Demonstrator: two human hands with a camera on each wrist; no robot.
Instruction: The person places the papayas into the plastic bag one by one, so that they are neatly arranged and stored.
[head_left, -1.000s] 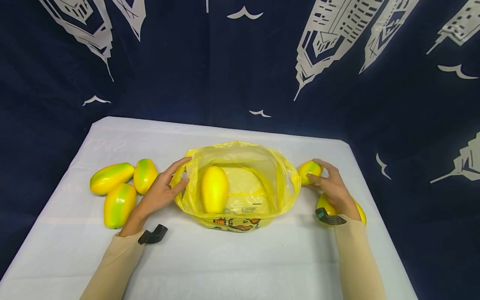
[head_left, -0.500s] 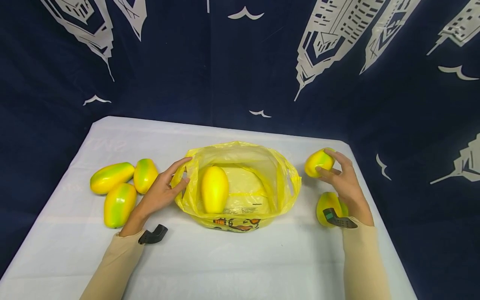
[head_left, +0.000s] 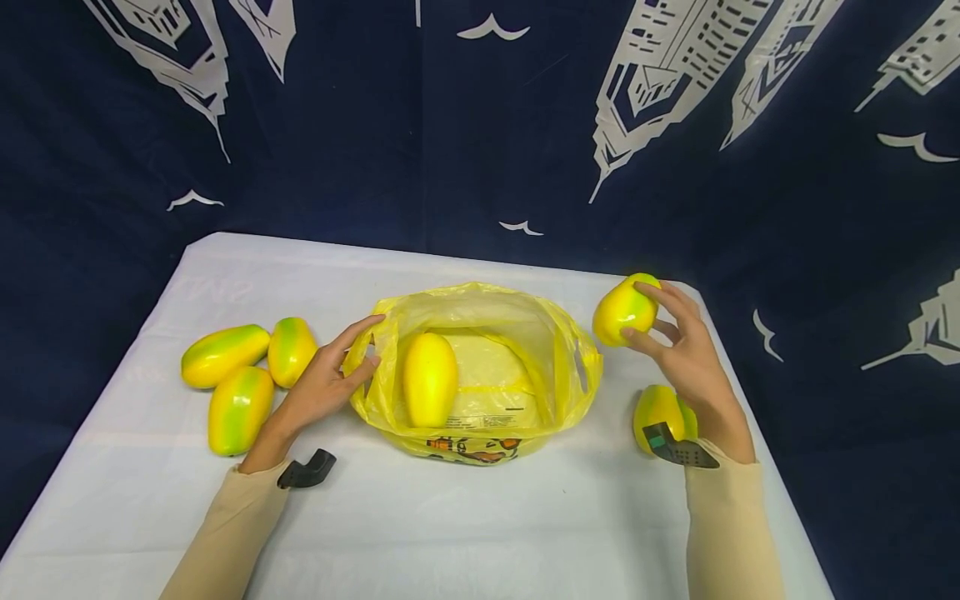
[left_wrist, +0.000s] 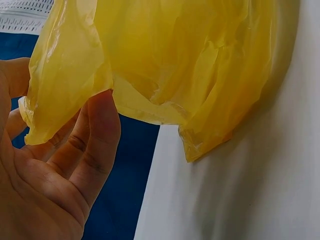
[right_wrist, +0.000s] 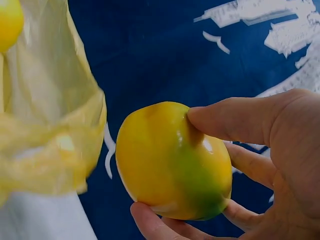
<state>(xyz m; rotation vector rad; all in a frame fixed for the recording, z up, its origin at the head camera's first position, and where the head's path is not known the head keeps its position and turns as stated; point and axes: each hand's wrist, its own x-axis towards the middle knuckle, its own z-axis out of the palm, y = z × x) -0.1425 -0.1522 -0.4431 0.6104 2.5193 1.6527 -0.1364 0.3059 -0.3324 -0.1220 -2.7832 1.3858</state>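
Note:
My right hand (head_left: pixel 686 367) grips a yellow-green mango (head_left: pixel 626 310) between thumb and fingers, raised beside the bag's right edge. In the right wrist view, the thumb presses one side of this mango (right_wrist: pixel 172 160) and fingertips support the other. A yellow plastic bag (head_left: pixel 480 293) stands at the table's middle with its mouth spread wide. One mango (head_left: pixel 430 379) lies inside it, to the left. At the bag's left handle, my left hand (head_left: pixel 326 379) holds the thin plastic; the left wrist view has its fingers behind the handle (left_wrist: pixel 70 75).
Left of the bag, behind my left hand, lie three more mangoes, a long one (head_left: pixel 225 354), a small one (head_left: pixel 291 350) and one nearer me (head_left: pixel 240 412). Another mango (head_left: pixel 660 417) rests under my right wrist. A dark blue printed cloth (head_left: pixel 465 125) hangs behind the white table (head_left: pixel 480 533).
My right hand first drew the mango right, away from the bag's edge, then lifted it and brought it slightly back left. The left hand and bag stayed in place.

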